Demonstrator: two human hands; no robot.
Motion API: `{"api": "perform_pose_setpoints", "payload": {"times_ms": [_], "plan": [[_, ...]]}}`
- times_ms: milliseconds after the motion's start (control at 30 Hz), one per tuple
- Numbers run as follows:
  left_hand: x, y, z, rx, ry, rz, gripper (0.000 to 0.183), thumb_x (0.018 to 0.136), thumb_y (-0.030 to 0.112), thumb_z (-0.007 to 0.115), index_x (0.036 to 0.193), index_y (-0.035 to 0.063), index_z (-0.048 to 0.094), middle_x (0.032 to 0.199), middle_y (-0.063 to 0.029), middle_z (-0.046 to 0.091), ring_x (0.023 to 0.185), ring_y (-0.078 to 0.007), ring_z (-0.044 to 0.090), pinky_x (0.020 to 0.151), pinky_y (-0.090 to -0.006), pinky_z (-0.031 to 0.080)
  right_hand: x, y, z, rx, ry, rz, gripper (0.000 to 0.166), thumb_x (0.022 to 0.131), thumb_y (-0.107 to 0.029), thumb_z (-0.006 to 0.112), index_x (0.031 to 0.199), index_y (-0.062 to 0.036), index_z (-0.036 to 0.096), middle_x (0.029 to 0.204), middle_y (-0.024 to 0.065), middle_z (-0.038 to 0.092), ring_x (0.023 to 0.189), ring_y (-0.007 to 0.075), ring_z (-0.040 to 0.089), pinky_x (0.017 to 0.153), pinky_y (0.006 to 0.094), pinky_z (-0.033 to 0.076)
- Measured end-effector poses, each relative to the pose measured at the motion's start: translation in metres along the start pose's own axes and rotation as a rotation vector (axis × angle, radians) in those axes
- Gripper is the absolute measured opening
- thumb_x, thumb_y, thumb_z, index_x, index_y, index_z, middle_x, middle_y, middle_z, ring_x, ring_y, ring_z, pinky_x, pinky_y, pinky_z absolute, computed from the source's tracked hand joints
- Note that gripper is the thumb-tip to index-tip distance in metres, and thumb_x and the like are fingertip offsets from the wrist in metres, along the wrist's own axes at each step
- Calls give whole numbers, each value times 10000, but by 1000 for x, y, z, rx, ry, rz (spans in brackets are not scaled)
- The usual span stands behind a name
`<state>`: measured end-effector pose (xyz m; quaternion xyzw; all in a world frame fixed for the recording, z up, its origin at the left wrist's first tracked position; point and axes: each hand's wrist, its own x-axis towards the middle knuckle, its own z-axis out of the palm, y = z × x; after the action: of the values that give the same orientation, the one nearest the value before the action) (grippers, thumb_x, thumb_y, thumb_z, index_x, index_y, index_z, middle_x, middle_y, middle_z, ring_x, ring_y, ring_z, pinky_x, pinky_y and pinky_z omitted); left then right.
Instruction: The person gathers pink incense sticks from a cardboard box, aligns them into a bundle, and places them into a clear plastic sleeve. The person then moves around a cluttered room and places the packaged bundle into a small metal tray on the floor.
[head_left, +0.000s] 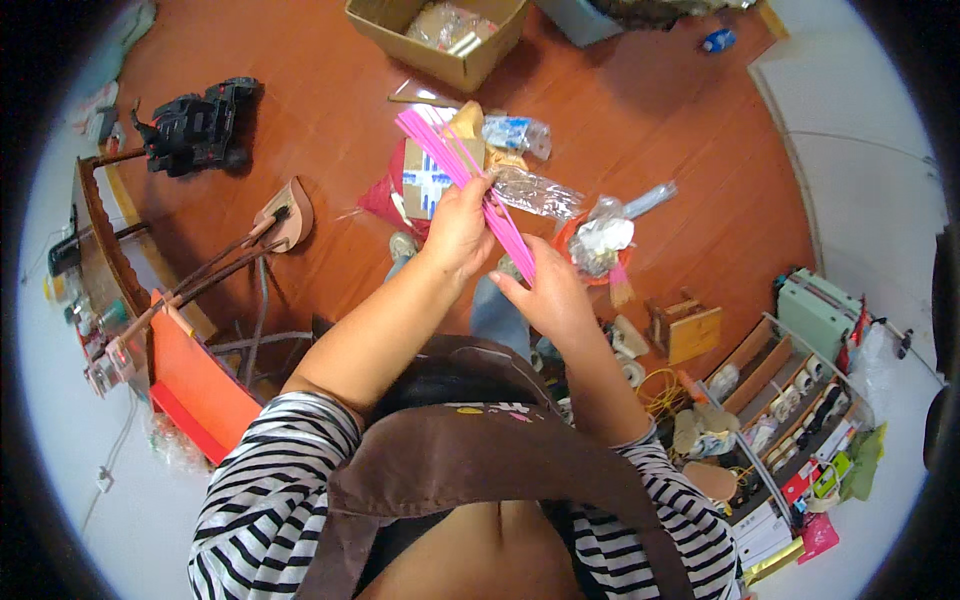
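Observation:
A bundle of thin pink sticks (435, 142) slants across the space before me. My left hand (461, 225) is closed around its middle, and a few sticks fan slightly apart above the thumb. The lower end sits in my right hand (551, 292), between thumb and fingers. Beneath the bundle is a cardboard box (414, 159) with crossed blue-and-white tape, resting on a dark red cloth or bag (382, 196). Clear plastic wrapping (536, 191) and a blue-and-white plastic packet (514, 133) lie just beyond my hands.
Ahead stands an open cardboard carton (420, 56) with plastic-wrapped contents. A bag-lined bin (600, 240) holds rubbish at right, near a small wooden stool (694, 334) and a shoe rack (780, 405). Leftward are a black toy vehicle (199, 127), a dustpan (296, 217) and an orange-red panel (199, 375).

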<state>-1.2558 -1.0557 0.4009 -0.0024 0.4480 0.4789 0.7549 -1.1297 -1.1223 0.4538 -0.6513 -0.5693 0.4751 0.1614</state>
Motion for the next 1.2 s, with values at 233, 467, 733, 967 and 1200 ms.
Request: {"api": "perform_pose_setpoints", "payload": {"times_ms": [233,467,733,967,1200], "plan": [[-57,84,26,-144,-184,-23,94,828,139,565,865,65,521,708,-41,519,607,-168,508,550,-304,446,-28,-85,-2,60,-71,-174,270,834,-199,564,996,-2,476,828,227,560,790,362,559,677,404,428],[-93,188,27,-76,-385,197,185,852,250,588,855,73,536,689,-20,526,624,-136,509,573,-271,446,-52,-162,6,101,-155,-183,283,839,-188,576,1030,12,510,816,76,561,769,173,517,704,316,435],[-119,294,-2,-110,-405,438,258,839,282,605,905,43,536,832,-52,555,755,-152,531,664,-296,454,-90,-203,-9,-198,21,-192,258,842,-168,571,1014,20,536,844,96,581,815,184,544,744,323,434],[-150,316,-33,112,-343,752,187,837,139,601,980,30,547,828,-33,589,776,-112,551,690,-231,462,-132,-213,-54,29,400,-34,194,828,-224,594,709,-103,499,584,-46,446,511,63,418,458,230,344],[-180,321,-96,471,-9,806,249,881,249,549,956,16,596,853,-28,621,745,-91,564,584,-233,457,-103,-213,-68,241,316,-187,277,906,-290,498,738,-70,515,610,-15,505,489,46,401,445,197,302]]}}
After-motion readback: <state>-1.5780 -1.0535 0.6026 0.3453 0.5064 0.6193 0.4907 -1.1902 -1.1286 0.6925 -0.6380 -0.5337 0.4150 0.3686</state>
